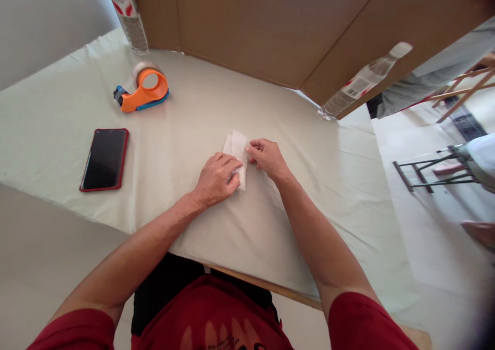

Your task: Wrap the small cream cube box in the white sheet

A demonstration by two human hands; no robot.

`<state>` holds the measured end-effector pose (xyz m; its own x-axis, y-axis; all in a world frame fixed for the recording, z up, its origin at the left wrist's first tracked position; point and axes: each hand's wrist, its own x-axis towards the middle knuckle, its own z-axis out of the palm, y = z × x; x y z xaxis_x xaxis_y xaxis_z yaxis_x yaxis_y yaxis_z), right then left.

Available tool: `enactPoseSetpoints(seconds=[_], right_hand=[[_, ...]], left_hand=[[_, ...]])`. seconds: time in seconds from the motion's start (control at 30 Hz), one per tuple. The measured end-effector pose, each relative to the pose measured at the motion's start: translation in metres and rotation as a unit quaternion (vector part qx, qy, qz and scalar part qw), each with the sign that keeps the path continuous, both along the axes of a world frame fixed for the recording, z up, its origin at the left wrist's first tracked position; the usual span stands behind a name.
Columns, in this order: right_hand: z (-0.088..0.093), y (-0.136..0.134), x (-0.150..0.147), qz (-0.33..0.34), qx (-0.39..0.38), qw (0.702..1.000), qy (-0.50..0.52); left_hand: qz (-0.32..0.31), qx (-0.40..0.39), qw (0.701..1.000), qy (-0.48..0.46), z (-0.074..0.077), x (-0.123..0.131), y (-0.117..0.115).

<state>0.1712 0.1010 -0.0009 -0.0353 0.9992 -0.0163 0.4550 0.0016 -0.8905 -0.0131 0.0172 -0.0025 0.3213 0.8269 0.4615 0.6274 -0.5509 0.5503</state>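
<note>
A folded white tissue (236, 145) lies on the pale cloth in front of me. My left hand (218, 180) rests over its lower left part, thumb and fingers closed on it. At the tissue's right edge is my right hand (266, 156), its fingers curled and the fingertips touching or almost touching the edge; whether they pinch it is too small to tell.
An orange tape dispenser (152, 89) and a phone in a red case (104, 159) lie to the left. Behind stands a cardboard panel (247, 25), with one water bottle (131, 20) at left and another (359, 84) leaning at right. People sit beyond the table's right edge.
</note>
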Motion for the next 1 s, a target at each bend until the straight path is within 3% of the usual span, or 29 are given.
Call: enactPoseSetpoints(seconds=[0.23, 0.43, 0.63, 0.87, 1.0], right_hand=[[0.01, 0.017, -0.021, 0.041, -0.088, 0.994, 0.047], [0.01, 0.012, -0.026, 0.072, -0.017, 0.994, 0.082], [0.019, -0.011, -0.022, 0.096, 0.022, 0.984, 0.151], [0.029, -0.037, -0.023, 0.139, 0.06, 0.981, 0.12], [0.036, -0.045, -0.025, 0.159, 0.075, 0.98, 0.095]], left_hand=[[0.002, 0.005, 1.0, 0.002, 0.0, 0.001, 0.0], [0.004, -0.002, 1.0, -0.014, -0.002, 0.0, 0.001], [0.028, -0.002, 0.999, -0.017, -0.004, 0.0, 0.0], [0.122, 0.031, 0.991, -0.052, -0.007, 0.0, -0.004], [0.112, 0.004, 0.988, -0.107, -0.015, -0.003, 0.0]])
